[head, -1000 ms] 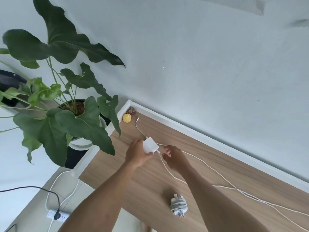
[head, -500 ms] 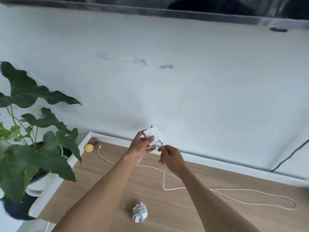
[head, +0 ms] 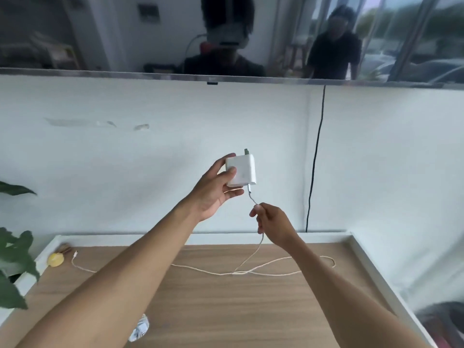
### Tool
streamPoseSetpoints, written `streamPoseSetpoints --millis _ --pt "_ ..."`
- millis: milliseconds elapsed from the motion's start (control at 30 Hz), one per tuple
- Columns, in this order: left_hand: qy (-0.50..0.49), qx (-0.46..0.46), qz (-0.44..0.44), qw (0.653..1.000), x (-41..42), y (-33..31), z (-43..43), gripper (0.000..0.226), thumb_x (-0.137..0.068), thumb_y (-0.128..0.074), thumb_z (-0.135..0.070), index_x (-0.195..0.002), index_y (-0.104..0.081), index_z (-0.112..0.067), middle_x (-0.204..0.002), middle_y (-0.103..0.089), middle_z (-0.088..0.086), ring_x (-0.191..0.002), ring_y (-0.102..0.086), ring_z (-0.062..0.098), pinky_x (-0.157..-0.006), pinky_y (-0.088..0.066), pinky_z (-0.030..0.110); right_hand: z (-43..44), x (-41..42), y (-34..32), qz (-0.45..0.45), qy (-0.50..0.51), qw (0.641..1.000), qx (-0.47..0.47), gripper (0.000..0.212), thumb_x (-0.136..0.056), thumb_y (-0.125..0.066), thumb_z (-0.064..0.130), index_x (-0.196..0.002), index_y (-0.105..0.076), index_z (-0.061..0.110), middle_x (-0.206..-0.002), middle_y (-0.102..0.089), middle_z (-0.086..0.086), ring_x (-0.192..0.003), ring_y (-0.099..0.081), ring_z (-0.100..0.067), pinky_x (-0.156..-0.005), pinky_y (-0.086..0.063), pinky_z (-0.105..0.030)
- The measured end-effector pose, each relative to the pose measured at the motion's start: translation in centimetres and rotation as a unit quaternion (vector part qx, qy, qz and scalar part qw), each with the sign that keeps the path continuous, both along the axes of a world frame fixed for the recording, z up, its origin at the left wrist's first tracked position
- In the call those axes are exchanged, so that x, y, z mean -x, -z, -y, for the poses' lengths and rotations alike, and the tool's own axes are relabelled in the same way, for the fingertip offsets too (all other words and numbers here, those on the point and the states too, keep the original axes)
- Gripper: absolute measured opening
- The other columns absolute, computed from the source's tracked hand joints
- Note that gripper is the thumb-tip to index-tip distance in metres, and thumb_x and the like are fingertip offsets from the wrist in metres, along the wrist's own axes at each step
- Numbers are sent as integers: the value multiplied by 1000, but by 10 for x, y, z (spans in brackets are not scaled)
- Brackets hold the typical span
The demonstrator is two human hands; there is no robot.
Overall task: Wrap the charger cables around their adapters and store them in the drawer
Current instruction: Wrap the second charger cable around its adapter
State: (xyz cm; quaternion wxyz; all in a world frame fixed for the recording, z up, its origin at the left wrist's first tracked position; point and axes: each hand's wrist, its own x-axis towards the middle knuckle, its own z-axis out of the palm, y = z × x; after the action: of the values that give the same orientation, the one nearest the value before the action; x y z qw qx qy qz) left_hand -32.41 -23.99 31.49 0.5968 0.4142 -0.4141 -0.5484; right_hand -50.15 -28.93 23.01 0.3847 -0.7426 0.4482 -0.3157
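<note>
**White brick up, cable still trailing: how we'd start this wrap**

White adapter [head: 241, 170] is lifted clear of the tabletop [head: 226, 310], prongs pointing up, gripped at its left side by our left hand [head: 216, 190] with the thumb across its face and the fingers behind. Our right hand [head: 272, 226] pinches the cable [head: 253, 254] just below where it leaves the adapter's bottom right corner. The rest of the cable drops to the wood and runs in loose loops, one out toward the right edge, the free plug end lying near the back left corner beside a small yellow object [head: 55, 259].

For a tidy wrap we'd leave a little slack at the connector so it isn't bent hard, then lay turns side by side around the body, letting the cable slide through the pinch with light tension. The crossed loops on the wood look like they could snag, so go slow.

An already wrapped charger [head: 139, 330] sits at the near edge. No drawer in view.
</note>
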Motion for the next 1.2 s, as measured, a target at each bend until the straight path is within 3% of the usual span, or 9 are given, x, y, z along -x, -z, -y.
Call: streamPoseSetpoints --millis 100,233,333,433,567,700,867,1067,1200 --pt "57 22 48 997 20 -7 -18 39 -97 -54 -19 -134 -51 -30 -114 -57 2 -96 -59 23 -76 -54 31 -1 33 -15 -28 -3 999 21 33 -98 -41 31 -76 -62 18 -58 -43 2 -52 -47 -12 -54 -53 -34" --pt "105 25 107 988 34 -9 -37 40 -98 -51 -18 -135 -50 -33 -114 -59 -1 -102 -56 21 -80 -53 34 -4 57 -44 -65 -39 996 35 29 -96 -49 31 -73 -64 21 -56 -45 6 -53 -42 -12 -53 -42 -26" --pt "133 35 182 974 41 -7 -51 43 -99 -49 -14 -137 -47 -33 -107 -61 -1 -99 -59 17 -86 -53 36 -7 67 -64 -108 -70 991 29 26 -94 -56 22 -68 -62 22 -42 -52 17 -43 -46 2 -50 -36 -10" --pt "143 46 330 932 43 -2 -64 46 -99 -51 -11 -137 -45 -36 -105 -62 -3 -96 -61 12 -87 -53 26 -5 75 -83 -164 -89 982 35 23 -83 -68 32 -67 -67 16 -52 -49 8 -48 -39 -6 -51 -33 -20" --pt "135 27 460 877 42 10 -76 43 -98 -53 -20 -135 -47 -42 -101 -61 -8 -95 -60 16 -90 -51 29 -14 71 -105 -262 -121 956 53 24 -79 -71 40 -80 -70 16 -75 -63 -10 -58 -46 -11 -56 -36 -24" --pt "88 -3 568 819 39 25 -82 32 -98 -50 -28 -125 -44 -44 -105 -61 -3 -83 -56 17 -78 -45 30 -35 62 -121 -307 -136 937 98 18 -88 -60 34 -87 -68 18 -88 -66 -4 -70 -54 -17 -65 -45 -28" --pt "28 -28 570 821 33 31 -88 29 -97 -47 -30 -125 -38 -33 -104 -63 5 -85 -60 31 -79 -49 39 -53 60 -126 -327 -108 928 138 18 -93 -52 30 -90 -67 20 -75 -56 5 -62 -51 -10 -56 -40 -24" --pt "-39 -18 553 832 40 36 -85 27 -90 -50 -26 -113 -36 -24 -74 -56 5 -56 -45 20 -55 -38 31 -73 55 -128 -294 -83 942 141 23 -92 -47 27 -92 -68 20 -85 -62 3 -78 -61 -18 -68 -50 -30" --pt "-113 -23 507 854 47 38 -83 25 -92 -51 -23 -113 -38 -21 -71 -49 -2 -54 -45 16 -51 -35 27 -91 55 -122 -264 -66 956 112 29 -91 -40 22 -92 -69 17 -78 -63 -3 -59 -55 -18 -55 -44 -27"
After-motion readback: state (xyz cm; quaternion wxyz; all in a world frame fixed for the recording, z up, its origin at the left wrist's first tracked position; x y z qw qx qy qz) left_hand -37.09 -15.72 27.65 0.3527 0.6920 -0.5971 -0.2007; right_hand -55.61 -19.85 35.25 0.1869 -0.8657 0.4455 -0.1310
